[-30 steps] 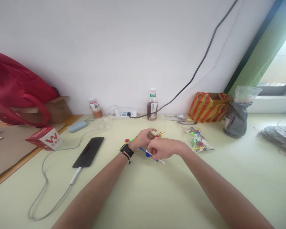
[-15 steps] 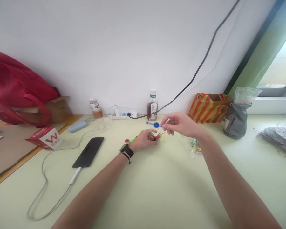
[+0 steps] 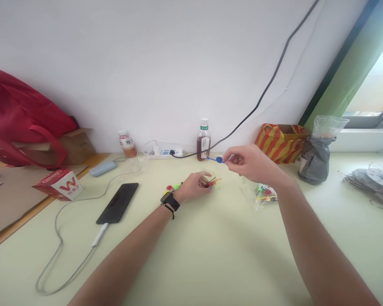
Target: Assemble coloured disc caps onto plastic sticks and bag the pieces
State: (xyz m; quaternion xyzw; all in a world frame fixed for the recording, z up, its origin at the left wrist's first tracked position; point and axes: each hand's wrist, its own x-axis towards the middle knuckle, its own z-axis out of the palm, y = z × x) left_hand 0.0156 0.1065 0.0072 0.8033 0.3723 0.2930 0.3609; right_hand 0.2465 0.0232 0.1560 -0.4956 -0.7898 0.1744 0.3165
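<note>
On the pale green table (image 3: 191, 263), a flat black phone (image 3: 117, 203) lies toward my half past ten. Toward half past one lies a clear plastic bag of small coloured pieces (image 3: 265, 194). At twelve, my left hand (image 3: 194, 187) curves around a cluster of thin red, yellow and dark pieces (image 3: 211, 184); they show at its fingertips, but I cannot tell whether it pinches them. Small red, green and yellow round pieces (image 3: 169, 188) lie just beside this hand, at its nine. Farther out, at one, my right hand (image 3: 244, 162) has thumb and fingertips together, clamped on the slim blue rod with a round blue disc (image 3: 219, 160); its free tip points to nine. Beyond, at twelve, stands the white-capped bottle of dark liquid (image 3: 204, 142).
</note>
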